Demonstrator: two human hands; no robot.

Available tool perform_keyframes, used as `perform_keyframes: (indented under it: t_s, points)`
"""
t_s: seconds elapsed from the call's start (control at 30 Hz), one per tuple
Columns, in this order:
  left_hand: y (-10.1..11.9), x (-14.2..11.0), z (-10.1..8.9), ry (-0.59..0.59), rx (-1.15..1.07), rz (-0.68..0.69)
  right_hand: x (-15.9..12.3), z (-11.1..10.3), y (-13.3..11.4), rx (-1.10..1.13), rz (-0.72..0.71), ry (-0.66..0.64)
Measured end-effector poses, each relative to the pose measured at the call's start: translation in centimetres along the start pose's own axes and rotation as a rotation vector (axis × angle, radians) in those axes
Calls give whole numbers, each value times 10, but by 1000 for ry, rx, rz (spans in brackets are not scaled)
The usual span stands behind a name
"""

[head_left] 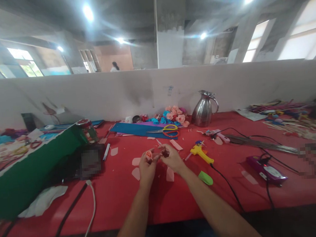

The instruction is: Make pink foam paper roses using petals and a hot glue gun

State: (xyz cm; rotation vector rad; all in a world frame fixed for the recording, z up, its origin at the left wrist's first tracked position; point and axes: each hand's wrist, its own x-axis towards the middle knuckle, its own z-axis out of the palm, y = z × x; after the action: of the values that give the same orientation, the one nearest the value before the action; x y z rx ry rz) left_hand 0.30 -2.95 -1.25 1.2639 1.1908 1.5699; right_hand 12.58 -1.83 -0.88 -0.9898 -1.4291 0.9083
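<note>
Head view shows a smooth red tabletop [109, 206] and a bulging, shiny metal jug [202, 111]; nearer, the left hand [147, 169] and right hand [174, 160] nearly meet beside flat pink petals [170, 174]. Left fingers pinch a tightly curled peach rose [148, 154]; whether the right fingers hold anything is unclear.

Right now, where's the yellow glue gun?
In the head view, the yellow glue gun lies on the red table to the right of the right hand, just beyond the bright green piece.

Small peach rose [148, 154], petals coiled, bloom facing upward, in left hand [147, 169]
</note>
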Motion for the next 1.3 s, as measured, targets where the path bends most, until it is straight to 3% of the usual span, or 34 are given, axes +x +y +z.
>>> perform_keyframes:
  t_s: [0.07, 0.17, 0.33, 0.5, 0.6, 0.77, 1.17, 1.3]
  points:
    - [2, -1, 1, -89, -45, -56, -2, -2, -1, 49, 15, -31]
    - [2, -1, 1, -153, -112, -131, -4, -5, -1, 195, 88, 52]
    - [3, 0, 1, -33, -228, -223, -4, -9, -1, 369, 216, 132]
    - [9, -3, 2, -83, -304, -281, -9, -6, -3, 171, 160, 14]
    - [8, -5, 2, -145, -304, -299, -11, -3, -4, 63, 129, 20]
    - [7, -6, 3, -168, -227, -282, -9, -4, -4, 104, 134, 80]
    - [0, -1, 2, -119, -189, -234, -9, -2, 4, 166, 127, 66]
    - [-12, 5, -6, 61, 32, -111, -6, -6, 10, 96, 88, 223]
